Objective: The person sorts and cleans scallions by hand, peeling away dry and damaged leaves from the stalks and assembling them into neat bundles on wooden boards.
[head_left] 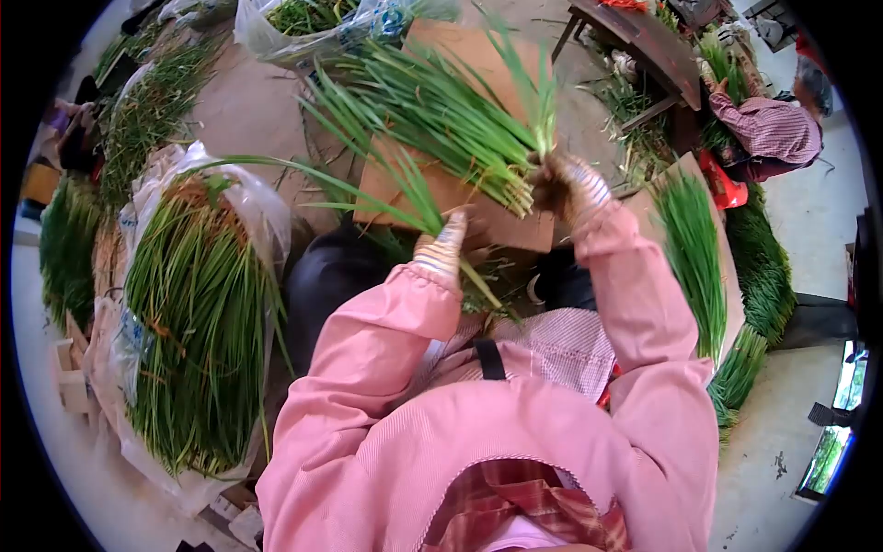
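My left hand (445, 241), in a striped glove, is closed around a few garlic chive stalks (420, 198); their leaves fan up to the left and their pale ends stick out below. My right hand (568, 189), gloved too, grips a small bunch of garlic chives (541, 110) near its base, leaves pointing up. Between and beyond the hands, a pile of garlic chives (441, 106) lies slantwise on a brown cardboard sheet (526, 235), its pale stem ends toward me and close to my right hand. The fingertips of both hands are partly hidden.
At left, an open plastic bag (262, 207) holds a big heap of chives (198, 322). Another bag (299, 46) stands at the far side. On the right, a board carries chives (692, 258), with more bundles (759, 267) beside it. A low wooden table (644, 46) and a co-worker (768, 133) are beyond.
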### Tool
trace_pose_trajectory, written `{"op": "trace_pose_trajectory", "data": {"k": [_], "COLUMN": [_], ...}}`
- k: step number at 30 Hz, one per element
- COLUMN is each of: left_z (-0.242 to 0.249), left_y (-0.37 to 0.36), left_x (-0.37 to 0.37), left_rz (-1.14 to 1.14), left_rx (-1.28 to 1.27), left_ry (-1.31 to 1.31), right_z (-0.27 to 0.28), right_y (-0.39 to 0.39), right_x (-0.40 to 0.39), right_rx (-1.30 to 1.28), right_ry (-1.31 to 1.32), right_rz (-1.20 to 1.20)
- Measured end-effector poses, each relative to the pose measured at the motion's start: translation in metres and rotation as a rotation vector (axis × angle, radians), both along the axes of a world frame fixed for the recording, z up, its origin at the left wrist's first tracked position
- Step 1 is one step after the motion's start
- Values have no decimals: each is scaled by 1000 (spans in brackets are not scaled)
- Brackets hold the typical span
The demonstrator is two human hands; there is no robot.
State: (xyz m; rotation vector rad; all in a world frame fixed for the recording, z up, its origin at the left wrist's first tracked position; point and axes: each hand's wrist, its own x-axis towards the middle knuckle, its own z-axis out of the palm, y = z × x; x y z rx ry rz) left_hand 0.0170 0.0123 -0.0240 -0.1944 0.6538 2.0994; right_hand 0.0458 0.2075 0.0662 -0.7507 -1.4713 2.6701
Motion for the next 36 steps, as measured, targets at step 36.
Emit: {"op": "trace_pose_trajectory", "data": {"k": [36], "left_z": [-11], "left_y": [-47], "left_x": [86], "left_rz": [-6], "left_rx": [-563], "left_ry": [317], "right_z": [-50], "right_y": [-78], "right_x": [19], "right_rx": [938], "right_ry": [228], "right_rz": [853]}}
